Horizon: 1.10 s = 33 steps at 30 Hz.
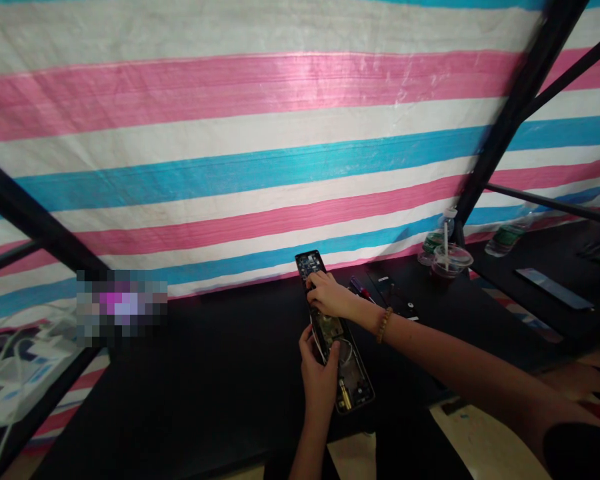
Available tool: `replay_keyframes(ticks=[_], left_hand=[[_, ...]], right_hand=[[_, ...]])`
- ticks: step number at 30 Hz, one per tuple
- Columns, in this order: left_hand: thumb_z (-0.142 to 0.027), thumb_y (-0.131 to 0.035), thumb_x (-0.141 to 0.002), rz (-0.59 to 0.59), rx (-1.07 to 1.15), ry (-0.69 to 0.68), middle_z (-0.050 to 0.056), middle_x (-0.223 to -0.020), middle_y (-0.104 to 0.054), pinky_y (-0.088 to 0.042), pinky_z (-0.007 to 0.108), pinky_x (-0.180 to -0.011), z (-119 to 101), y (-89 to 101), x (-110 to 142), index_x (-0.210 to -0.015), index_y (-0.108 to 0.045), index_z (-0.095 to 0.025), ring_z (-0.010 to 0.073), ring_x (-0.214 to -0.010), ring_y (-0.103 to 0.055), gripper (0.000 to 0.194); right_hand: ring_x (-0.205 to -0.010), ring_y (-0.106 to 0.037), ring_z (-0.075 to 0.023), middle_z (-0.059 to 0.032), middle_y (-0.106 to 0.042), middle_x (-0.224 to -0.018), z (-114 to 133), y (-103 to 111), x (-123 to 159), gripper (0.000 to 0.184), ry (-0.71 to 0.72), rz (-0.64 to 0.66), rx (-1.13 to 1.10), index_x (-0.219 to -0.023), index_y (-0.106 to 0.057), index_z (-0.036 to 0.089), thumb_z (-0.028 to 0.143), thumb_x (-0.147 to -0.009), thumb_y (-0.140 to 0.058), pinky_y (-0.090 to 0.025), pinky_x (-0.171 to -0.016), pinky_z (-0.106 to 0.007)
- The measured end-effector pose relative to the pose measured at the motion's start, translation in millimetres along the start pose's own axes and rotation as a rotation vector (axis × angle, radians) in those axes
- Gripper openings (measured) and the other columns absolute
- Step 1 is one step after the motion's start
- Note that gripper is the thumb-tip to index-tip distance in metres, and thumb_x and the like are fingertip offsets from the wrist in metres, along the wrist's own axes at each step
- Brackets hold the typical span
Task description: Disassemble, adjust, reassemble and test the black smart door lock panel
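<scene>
Black-rimmed and narrow, one opened device is slanting over the black table in front of you, its near end pointing towards your body. Both your hands are working on it. Your left hand is gripping it by its left edge, partly curled, one thumb pressing over the top and the fingers bending round the side. Your right hand is reaching across the upper half, fingers bent downwards at the device; whether they are pinching a small part, you cannot tell from this angle. One beaded bracelet is circling your right wrist. Inside the device, one circuit board is showing at the far end, one white cable is curving past your left thumb, and one gold-coloured cylinder is sitting near the close end.

Just right of the device, one screwdriver is lying beside one flat black panel. Further right, one lidded cup with one straw is standing in front of one of two bottles; the other bottle is sharing a second table with one flat slab. Behind everything, one striped sheet is hanging.
</scene>
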<state>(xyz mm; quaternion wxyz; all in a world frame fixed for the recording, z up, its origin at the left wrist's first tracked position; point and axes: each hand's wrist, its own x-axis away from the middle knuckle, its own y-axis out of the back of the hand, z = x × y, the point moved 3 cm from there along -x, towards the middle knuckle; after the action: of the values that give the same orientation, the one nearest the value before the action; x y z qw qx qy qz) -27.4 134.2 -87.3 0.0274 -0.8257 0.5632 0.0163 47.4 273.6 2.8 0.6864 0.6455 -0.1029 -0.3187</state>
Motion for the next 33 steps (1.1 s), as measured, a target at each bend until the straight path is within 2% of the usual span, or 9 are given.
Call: replay_keyframes(ticks=[9, 22, 28, 33], left_hand=[[-0.039, -0.069, -0.082, 0.014, 0.04, 0.007, 0.012, -0.121, -0.067, -0.053, 0.04, -0.093, 0.5, -1.4, 2.3, -0.133, -0.042, -0.021, 0.025, -0.108, -0.068, 0.061], [-0.034, -0.068, -0.083, 0.033, 0.024, -0.022, 0.013, -0.123, -0.066, -0.049, 0.042, -0.098, -0.4, -1.5, 3.8, -0.136, -0.04, -0.02, 0.0253, -0.111, -0.066, 0.061], [-0.032, -0.068, -0.082, 0.077, 0.029, -0.033, 0.013, -0.132, -0.061, -0.047, 0.039, -0.102, 0.2, -1.9, 4.3, -0.139, -0.037, -0.021, 0.0239, -0.119, -0.062, 0.066], [-0.035, -0.066, -0.085, 0.08, 0.008, -0.035, 0.014, -0.135, -0.059, -0.045, 0.041, -0.105, 0.6, -1.4, 5.9, -0.141, -0.036, -0.021, 0.0251, -0.123, -0.06, 0.066]], right_hand=[[-0.107, -0.046, -0.0277, -0.0132, -0.057, -0.108, 13.3, 6.2, -4.8, 0.018, 0.004, 0.085, 0.135, -0.085, -0.076, 0.016, 0.014, -0.09, -0.059, -0.037, -0.09, -0.041], [-0.104, -0.049, -0.0259, -0.0121, -0.06, -0.105, 15.7, -3.4, 2.1, 0.021, -0.082, 0.062, 0.095, -0.086, -0.074, 0.015, 0.015, -0.092, -0.054, -0.037, -0.085, -0.038], [-0.106, -0.05, -0.0272, -0.0126, -0.059, -0.109, 11.0, -4.2, -2.9, 0.018, -0.139, 0.067, 0.08, -0.091, -0.073, 0.017, 0.014, -0.091, -0.055, -0.038, -0.085, -0.038], [-0.108, -0.049, -0.0289, -0.0141, -0.057, -0.111, 14.1, -4.0, -3.4, 0.017, -0.19, 0.068, 0.101, -0.092, -0.072, 0.018, 0.013, -0.09, -0.056, -0.038, -0.086, -0.039]])
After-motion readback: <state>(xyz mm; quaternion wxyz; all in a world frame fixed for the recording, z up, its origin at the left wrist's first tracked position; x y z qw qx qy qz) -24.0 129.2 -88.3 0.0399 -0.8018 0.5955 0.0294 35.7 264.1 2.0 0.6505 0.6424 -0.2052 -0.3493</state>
